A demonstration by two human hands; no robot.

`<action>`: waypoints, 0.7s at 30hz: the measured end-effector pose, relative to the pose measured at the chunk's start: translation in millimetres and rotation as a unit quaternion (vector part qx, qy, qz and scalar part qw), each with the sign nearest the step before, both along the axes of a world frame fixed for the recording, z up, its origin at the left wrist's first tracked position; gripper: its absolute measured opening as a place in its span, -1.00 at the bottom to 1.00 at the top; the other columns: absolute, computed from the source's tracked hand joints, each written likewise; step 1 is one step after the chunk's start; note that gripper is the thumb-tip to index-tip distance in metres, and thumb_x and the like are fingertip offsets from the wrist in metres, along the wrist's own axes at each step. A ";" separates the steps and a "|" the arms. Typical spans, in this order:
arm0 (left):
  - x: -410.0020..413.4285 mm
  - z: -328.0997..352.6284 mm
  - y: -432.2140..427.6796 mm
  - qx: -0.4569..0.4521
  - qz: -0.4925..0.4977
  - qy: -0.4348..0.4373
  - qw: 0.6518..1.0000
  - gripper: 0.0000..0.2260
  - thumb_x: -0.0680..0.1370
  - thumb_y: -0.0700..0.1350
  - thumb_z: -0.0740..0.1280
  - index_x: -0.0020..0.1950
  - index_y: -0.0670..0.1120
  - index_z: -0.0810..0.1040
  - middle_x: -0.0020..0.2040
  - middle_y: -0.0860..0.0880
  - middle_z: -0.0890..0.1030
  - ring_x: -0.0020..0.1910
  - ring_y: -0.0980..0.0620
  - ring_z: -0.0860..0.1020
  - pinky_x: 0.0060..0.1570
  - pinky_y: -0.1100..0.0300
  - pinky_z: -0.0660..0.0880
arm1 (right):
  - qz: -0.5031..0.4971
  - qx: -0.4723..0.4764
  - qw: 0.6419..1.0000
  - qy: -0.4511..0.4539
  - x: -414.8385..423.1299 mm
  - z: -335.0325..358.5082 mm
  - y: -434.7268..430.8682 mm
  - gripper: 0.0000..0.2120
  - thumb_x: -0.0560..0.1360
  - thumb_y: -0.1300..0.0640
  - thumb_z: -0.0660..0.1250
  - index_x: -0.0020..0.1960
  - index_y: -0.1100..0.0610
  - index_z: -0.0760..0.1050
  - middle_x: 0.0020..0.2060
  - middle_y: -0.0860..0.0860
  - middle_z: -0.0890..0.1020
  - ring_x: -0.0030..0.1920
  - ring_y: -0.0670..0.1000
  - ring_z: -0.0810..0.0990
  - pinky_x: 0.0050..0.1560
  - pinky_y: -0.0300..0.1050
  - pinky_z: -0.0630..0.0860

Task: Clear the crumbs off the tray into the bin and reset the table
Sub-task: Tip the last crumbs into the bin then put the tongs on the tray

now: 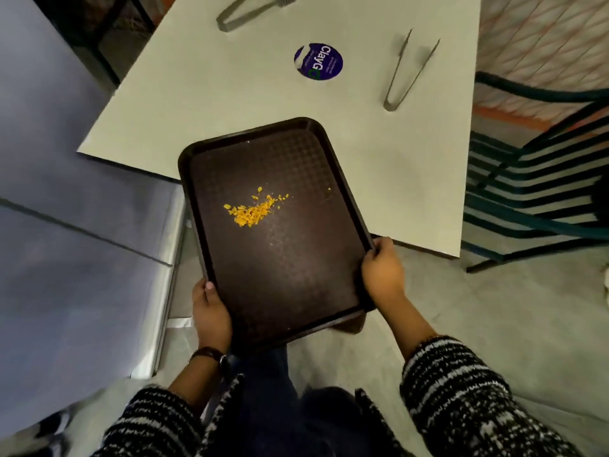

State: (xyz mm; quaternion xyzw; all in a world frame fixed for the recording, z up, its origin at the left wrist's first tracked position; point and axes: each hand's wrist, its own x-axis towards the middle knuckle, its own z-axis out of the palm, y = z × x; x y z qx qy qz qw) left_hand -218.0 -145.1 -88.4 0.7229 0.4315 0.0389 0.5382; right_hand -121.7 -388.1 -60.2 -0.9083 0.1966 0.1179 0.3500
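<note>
Holding a dark brown tray (290, 258) bearing orange crumbs (252, 209), left hand (211, 313) and right hand (382, 270) grip its edges; tongs (408, 74) lie on the tabletop (230, 94) beyond.

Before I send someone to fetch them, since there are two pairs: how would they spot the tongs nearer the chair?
Start at the white table and find the round purple sticker on it. Right of that sticker, toward the dark slatted chair, lie slim metal tongs. Unlike the other tongs at the far edge, these are plain and pointed.
</note>
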 end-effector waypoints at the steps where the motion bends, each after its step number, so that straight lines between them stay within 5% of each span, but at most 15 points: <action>1: -18.4 0.7 -8.6 0.014 0.003 -0.009 1.000 -0.69 0.64 -0.09 0.03 0.27 -0.20 0.40 0.13 -0.12 0.51 0.07 -0.08 0.47 0.06 0.11 0.36 | -0.009 0.030 1.000 0.005 -20.4 1.1 -9.6 -0.85 0.56 0.22 0.11 0.09 0.22 0.37 -0.16 0.12 0.52 -0.20 0.12 0.46 -0.21 -0.13 0.29; 6: -93.3 14.6 -54.0 0.033 -0.025 -0.047 0.998 -0.71 0.63 -0.10 0.06 0.25 -0.22 0.40 0.15 -0.21 0.53 0.11 -0.16 0.50 0.12 0.00 0.42 | -0.077 0.133 0.988 0.021 -96.2 22.7 -70.4 -0.72 0.57 -0.07 0.15 -0.03 0.16 0.36 -0.28 -0.04 0.50 -0.18 0.05 0.51 -0.17 -0.11 0.34; 8: -108.0 25.9 -71.4 0.016 -0.046 -0.056 0.997 -0.72 0.63 -0.12 0.06 0.26 -0.20 0.39 0.11 -0.11 0.52 0.07 -0.07 0.48 0.07 0.11 0.40 | -0.096 0.171 0.980 0.042 -121.6 33.3 -96.2 -0.67 0.55 -0.15 0.15 0.02 0.12 0.40 -0.23 -0.08 0.53 -0.19 -0.05 0.52 -0.21 -0.13 0.40; 12: -117.4 42.8 -104.8 -0.002 -0.125 -0.060 0.990 -0.73 0.63 -0.12 0.06 0.26 -0.16 0.39 0.08 0.00 0.50 0.03 0.07 0.46 -0.08 0.42 0.35 | -0.089 0.169 0.981 0.010 -175.4 40.5 -137.4 -0.70 0.59 -0.05 0.12 0.16 0.13 0.44 -0.07 -0.01 0.55 -0.08 0.00 0.55 -0.17 -0.20 0.40; 15: -115.6 36.5 -124.5 -0.019 -0.189 -0.059 0.980 -0.73 0.63 -0.13 0.07 0.26 -0.17 0.40 0.09 0.02 0.51 -0.01 0.18 0.48 -0.11 0.60 0.34 | -0.178 0.174 0.968 -0.022 -219.2 37.9 -158.5 -0.75 0.60 0.01 0.11 0.14 0.11 0.45 -0.02 0.04 0.55 -0.02 0.03 0.51 -0.07 -0.15 0.40; 21: -111.6 10.3 -161.7 -0.080 -0.369 -0.012 0.926 -0.70 0.61 -0.08 0.13 0.33 -0.06 0.41 0.17 0.06 0.51 0.13 0.13 0.48 -0.07 0.62 0.35 | -0.356 0.145 0.922 -0.038 -305.3 18.4 -192.4 -0.66 0.61 0.02 0.11 0.21 0.24 0.44 0.04 0.09 0.54 0.06 0.08 0.51 0.05 -0.02 0.38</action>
